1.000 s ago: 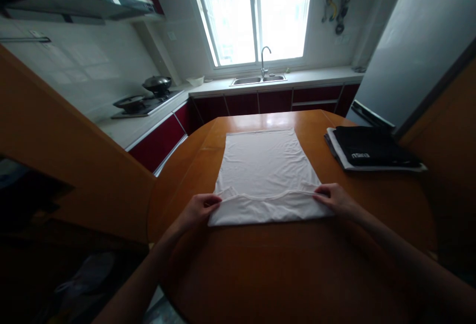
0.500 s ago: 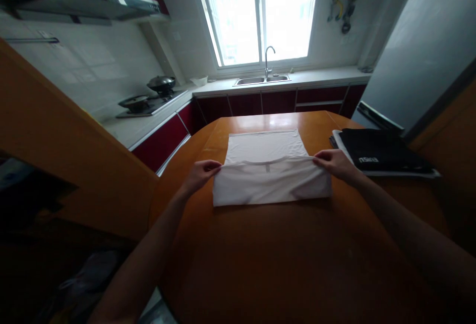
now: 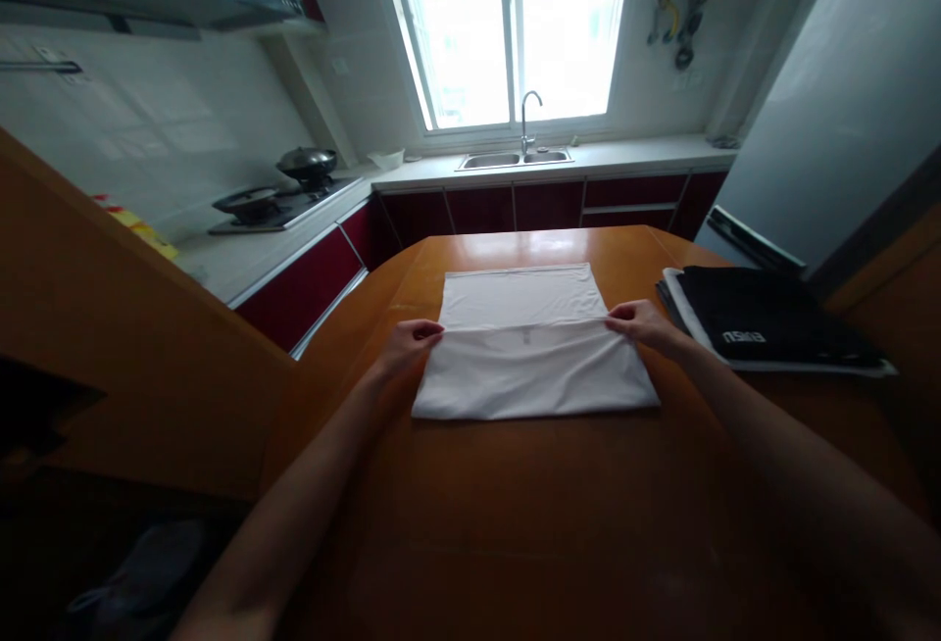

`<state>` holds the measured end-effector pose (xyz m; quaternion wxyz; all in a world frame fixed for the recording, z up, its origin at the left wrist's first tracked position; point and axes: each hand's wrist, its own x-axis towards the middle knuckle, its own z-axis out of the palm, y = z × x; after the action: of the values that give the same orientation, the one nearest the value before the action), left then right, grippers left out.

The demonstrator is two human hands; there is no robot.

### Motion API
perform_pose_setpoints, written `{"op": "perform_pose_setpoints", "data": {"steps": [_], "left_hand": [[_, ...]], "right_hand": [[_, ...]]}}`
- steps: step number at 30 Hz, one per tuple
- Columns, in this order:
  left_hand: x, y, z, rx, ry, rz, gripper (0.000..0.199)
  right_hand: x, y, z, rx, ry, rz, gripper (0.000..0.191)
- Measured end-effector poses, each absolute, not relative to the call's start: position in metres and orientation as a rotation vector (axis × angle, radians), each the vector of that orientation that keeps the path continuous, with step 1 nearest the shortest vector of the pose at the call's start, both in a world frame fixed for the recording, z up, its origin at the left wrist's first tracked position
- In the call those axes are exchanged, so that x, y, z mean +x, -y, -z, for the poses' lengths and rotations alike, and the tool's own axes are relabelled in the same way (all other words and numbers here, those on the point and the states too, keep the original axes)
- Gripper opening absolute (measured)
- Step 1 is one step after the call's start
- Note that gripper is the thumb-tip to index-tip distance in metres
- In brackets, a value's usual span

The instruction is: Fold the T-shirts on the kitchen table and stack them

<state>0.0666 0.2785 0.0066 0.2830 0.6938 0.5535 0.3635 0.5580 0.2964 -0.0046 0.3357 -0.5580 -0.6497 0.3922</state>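
Observation:
A white shirt (image 3: pixel 536 376) lies on the wooden table (image 3: pixel 515 514), its near part folded over toward the far end. The fold's upper edge runs straight across the middle, with a small grey mark showing near its centre. My left hand (image 3: pixel 407 345) pinches the left end of that edge between thumb and fingers. At the right end, my right hand (image 3: pixel 643 322) pinches the same edge. Both hands are low, close to the tabletop.
Folded clothes, a black one (image 3: pixel 779 318) with white lettering on top, are stacked at the table's right. Beyond are a sink (image 3: pixel 515 160), a stove with pans (image 3: pixel 309 166) and a fridge (image 3: pixel 845 112). A wooden panel (image 3: pixel 132 298) stands at the left.
The held edge of the shirt has come down from slightly raised to lying nearly flat on the far half. My right hand has shifted a little left. The view has tilted slightly.

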Motion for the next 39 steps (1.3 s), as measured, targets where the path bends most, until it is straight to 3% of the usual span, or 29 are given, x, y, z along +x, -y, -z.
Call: {"op": "perform_pose_setpoints", "data": {"steps": [10,16,22,27,39], "left_hand": [[0.073,-0.289,0.006,2.005,-1.53,-0.907,0.042],[0.059,-0.241,-0.009,2.031,-1.79,-0.974,0.042],[0.053,-0.166,-0.013,1.832,-1.782,-0.625,0.046],[0.061,-0.146,-0.007,1.796,-1.767,-0.715,0.047],[0.067,-0.102,-0.019,1.741,-1.826,-0.695,0.048]], "right_hand": [[0.545,-0.309,0.004,-1.677,1.886,-0.722,0.019],[0.55,-0.249,-0.002,-1.69,1.978,-0.213,0.025],[0.57,-0.171,0.021,-1.851,1.788,-0.45,0.035],[0.575,-0.16,0.033,-1.821,1.721,-0.651,0.038],[0.578,-0.128,0.035,-1.914,1.759,-0.61,0.029]]}}
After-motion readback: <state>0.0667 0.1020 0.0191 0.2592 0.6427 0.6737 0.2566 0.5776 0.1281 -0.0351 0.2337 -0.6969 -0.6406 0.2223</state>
